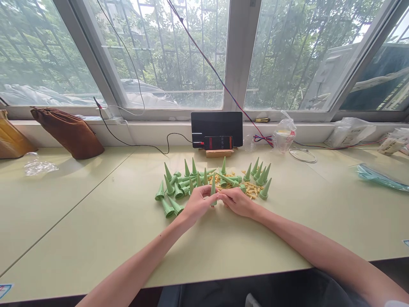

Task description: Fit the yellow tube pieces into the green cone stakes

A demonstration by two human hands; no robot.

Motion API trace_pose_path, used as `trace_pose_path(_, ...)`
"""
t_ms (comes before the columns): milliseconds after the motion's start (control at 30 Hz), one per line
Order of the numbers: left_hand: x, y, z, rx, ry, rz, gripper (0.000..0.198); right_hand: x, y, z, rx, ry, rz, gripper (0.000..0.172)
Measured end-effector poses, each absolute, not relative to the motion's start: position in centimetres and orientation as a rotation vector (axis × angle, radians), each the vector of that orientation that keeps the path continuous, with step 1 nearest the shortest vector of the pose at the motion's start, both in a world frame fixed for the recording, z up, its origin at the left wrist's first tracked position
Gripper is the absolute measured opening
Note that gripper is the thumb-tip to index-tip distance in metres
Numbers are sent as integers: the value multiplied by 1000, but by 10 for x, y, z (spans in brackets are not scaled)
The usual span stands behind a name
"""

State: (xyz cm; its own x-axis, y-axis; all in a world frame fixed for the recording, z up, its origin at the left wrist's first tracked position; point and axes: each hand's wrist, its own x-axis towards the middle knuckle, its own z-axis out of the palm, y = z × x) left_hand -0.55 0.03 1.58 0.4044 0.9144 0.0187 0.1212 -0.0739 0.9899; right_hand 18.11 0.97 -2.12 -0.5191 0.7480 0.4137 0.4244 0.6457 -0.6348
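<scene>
My left hand (201, 201) is closed around a green plastic spike (214, 192), held with its point upward. My right hand (237, 201) meets it from the right, thumb and fingertips pinched against the spike's side. Whatever lies between those fingertips is hidden. Behind both hands are several more green spikes; some stand on their wide ends, like the spike (265, 189) at the right, and others lie on their sides, like the spike (167, 208) at the left. Among them is a loose pile of small yellow pegs (254, 189).
A dark tablet (216, 121) and a phone (219, 142) lean on a small stand (219, 153) by the window. A brown bag (68, 133) stands at back left. A bagged cup (285, 137), a coiled white cable (303, 155) and a teal plastic packet (383, 177) are rightward.
</scene>
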Motion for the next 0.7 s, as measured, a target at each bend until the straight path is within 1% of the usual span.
trace_pose_path(133, -5, 0, 16, 1517, 961, 859, 29, 181, 10, -23, -922, -2195, 560, 46)
trace_pose_path(367, -4, -3, 19, 1599, 934, 879, 29, 181, 9, -23, -925, -2208, 528, 52)
trace_pose_path(433, -4, -3, 19, 1583, 940, 888, 30, 180, 9, -22, -920, -2189, 547, 50)
trace_pose_path(567, -3, -2, 18, 1546, 947, 896, 31, 180, 9, -21, -910, -2171, 536, 40)
trace_pose_path(700, -4, -2, 18, 1548, 947, 887, 27, 180, 8, -20, -876, -2164, 595, 41)
